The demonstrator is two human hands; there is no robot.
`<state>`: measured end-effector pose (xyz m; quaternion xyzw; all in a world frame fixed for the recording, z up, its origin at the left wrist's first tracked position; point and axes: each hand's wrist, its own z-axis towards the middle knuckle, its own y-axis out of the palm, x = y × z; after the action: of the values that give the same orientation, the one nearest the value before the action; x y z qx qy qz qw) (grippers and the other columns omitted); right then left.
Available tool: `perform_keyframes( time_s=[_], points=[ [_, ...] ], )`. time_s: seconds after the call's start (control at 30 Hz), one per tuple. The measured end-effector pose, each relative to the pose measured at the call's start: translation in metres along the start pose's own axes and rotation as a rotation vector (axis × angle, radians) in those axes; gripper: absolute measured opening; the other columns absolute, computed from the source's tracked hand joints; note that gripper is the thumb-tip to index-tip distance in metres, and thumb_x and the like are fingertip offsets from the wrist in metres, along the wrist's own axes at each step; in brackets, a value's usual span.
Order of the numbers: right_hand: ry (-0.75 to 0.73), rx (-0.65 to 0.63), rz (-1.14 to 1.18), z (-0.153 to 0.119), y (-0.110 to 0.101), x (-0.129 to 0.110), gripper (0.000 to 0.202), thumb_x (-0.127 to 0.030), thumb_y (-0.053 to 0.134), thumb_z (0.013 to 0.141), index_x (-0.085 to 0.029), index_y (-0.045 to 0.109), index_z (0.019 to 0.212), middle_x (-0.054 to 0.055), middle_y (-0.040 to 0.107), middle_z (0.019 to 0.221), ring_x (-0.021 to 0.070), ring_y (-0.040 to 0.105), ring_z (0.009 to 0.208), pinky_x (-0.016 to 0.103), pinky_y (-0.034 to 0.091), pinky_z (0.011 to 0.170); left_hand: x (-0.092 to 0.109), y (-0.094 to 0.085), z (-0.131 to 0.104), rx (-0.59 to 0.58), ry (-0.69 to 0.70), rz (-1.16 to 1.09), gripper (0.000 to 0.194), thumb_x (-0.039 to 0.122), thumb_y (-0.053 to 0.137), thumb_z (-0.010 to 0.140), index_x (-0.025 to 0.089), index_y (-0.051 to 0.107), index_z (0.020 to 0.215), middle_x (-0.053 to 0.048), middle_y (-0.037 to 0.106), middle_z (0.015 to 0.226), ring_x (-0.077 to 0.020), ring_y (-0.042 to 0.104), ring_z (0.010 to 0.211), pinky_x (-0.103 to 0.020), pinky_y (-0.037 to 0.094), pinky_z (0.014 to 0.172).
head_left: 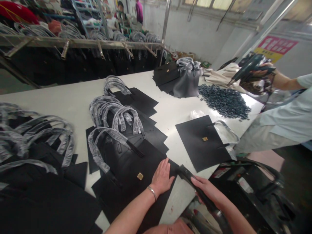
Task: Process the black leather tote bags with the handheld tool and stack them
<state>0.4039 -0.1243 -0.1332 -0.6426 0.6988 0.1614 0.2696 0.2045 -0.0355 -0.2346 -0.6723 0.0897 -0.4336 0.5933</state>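
At far left, black panels with plastic-wrapped handles lay heaped on the white surface. Beside them, more overlapped in a row; the nearest panel, bearing a gold plate, lay in front of the worker, whose left hand rested open on it, fingers outstretched. The right hand gripped a long black tool, its tip at the panel's edge; I couldn't tell whether they touched. Further right lay a separate panel, then small dark pieces, and a co-worker's hand held a gun-shaped tool.
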Motion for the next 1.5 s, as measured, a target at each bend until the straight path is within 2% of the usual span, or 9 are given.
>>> perform_keyframes(
  time_s=[0.27, 0.5, 0.7, 0.93, 1.03, 1.17, 1.23, 1.33, 1.5],
  points=[
    [-0.010, -0.008, -0.024, 0.012, 0.012, -0.022, 0.044, -0.054, 0.055, 0.085, -0.019, 0.059, 0.112, -0.006, 0.051, 0.048, 0.0094, 0.049, 0.033, 0.017, 0.038, 0.031, -0.001, 0.001, -0.002, -0.012, -0.010, 0.007, 0.063, 0.039, 0.055, 0.083, 0.002, 0.044, 0.133, -0.022, 0.033, 0.148, -0.0335, 0.030, 0.137, -0.045, 0.027, 0.114],
    [0.041, -0.059, -0.052, 0.002, -0.001, -0.020, 0.046, -0.055, 0.058, 0.083, -0.017, 0.060, 0.108, -0.007, 0.048, 0.043, 0.0094, 0.045, 0.029, 0.017, 0.034, 0.028, 0.002, 0.001, -0.003, -0.002, 0.003, 0.077, 0.073, 0.054, 0.046, 0.086, -0.002, 0.044, 0.133, -0.026, 0.037, 0.144, -0.0351, 0.027, 0.138, -0.049, 0.019, 0.115],
    [-0.005, -0.038, -0.038, 0.011, 0.006, -0.032, 0.046, -0.051, 0.058, 0.084, -0.016, 0.059, 0.114, -0.006, 0.051, 0.047, 0.0090, 0.046, 0.031, 0.017, 0.036, 0.030, 0.000, -0.003, 0.000, -0.025, 0.020, 0.078, 0.074, 0.056, 0.045, 0.086, 0.001, 0.044, 0.134, -0.024, 0.037, 0.145, -0.0344, 0.030, 0.137, -0.047, 0.021, 0.115],
    [-0.076, -0.016, -0.009, 0.009, 0.010, -0.048, 0.050, -0.044, 0.056, 0.086, -0.019, 0.050, 0.130, -0.006, 0.052, 0.051, 0.0100, 0.050, 0.035, 0.018, 0.038, 0.034, 0.008, -0.006, -0.044, -0.084, 0.124, 0.004, 0.071, 0.056, 0.048, 0.087, 0.005, 0.044, 0.135, -0.022, 0.037, 0.146, -0.0342, 0.030, 0.137, -0.047, 0.024, 0.114],
    [-0.110, -0.036, -0.010, 0.018, 0.019, -0.062, 0.047, -0.042, 0.056, 0.087, -0.019, 0.052, 0.128, -0.006, 0.052, 0.052, 0.0091, 0.049, 0.035, 0.017, 0.038, 0.035, 0.011, -0.019, -0.049, -0.093, 0.131, -0.050, 0.059, 0.053, 0.054, 0.085, 0.011, 0.050, 0.128, -0.017, 0.047, 0.139, -0.0318, 0.042, 0.128, -0.044, 0.034, 0.109],
    [-0.142, -0.050, -0.029, 0.031, 0.032, -0.088, 0.044, -0.042, 0.056, 0.087, -0.020, 0.054, 0.125, -0.006, 0.052, 0.052, 0.0079, 0.047, 0.035, 0.016, 0.037, 0.034, -0.013, -0.048, -0.001, 0.006, 0.006, -0.012, 0.017, 0.024, 0.049, 0.091, 0.020, 0.058, 0.105, -0.007, 0.060, 0.119, -0.0200, 0.056, 0.109, -0.032, 0.049, 0.093],
    [-0.145, -0.051, -0.037, 0.037, 0.037, -0.101, 0.043, -0.043, 0.054, 0.089, -0.021, 0.053, 0.125, -0.006, 0.052, 0.053, 0.0080, 0.048, 0.035, 0.016, 0.038, 0.034, -0.038, -0.062, 0.036, 0.082, -0.072, 0.042, 0.023, 0.011, 0.043, 0.090, 0.019, 0.056, 0.107, -0.009, 0.058, 0.122, -0.0196, 0.054, 0.113, -0.033, 0.047, 0.096],
    [-0.143, -0.066, -0.051, 0.046, 0.041, -0.116, 0.041, -0.045, 0.051, 0.090, -0.021, 0.052, 0.122, -0.006, 0.051, 0.052, 0.0089, 0.049, 0.034, 0.017, 0.039, 0.033, -0.077, -0.075, 0.081, 0.176, -0.192, 0.094, 0.032, 0.011, 0.048, 0.087, 0.011, 0.050, 0.119, -0.018, 0.049, 0.133, -0.0276, 0.043, 0.128, -0.047, 0.036, 0.107],
    [-0.120, -0.131, -0.078, 0.068, 0.048, -0.129, 0.038, -0.050, 0.052, 0.088, -0.019, 0.054, 0.111, -0.006, 0.052, 0.050, 0.0100, 0.049, 0.032, 0.018, 0.039, 0.030, -0.102, -0.071, 0.093, 0.229, -0.264, 0.117, 0.046, 0.021, 0.059, 0.084, 0.006, 0.046, 0.126, -0.022, 0.047, 0.136, -0.0308, 0.040, 0.130, -0.045, 0.034, 0.109]
  ],
)
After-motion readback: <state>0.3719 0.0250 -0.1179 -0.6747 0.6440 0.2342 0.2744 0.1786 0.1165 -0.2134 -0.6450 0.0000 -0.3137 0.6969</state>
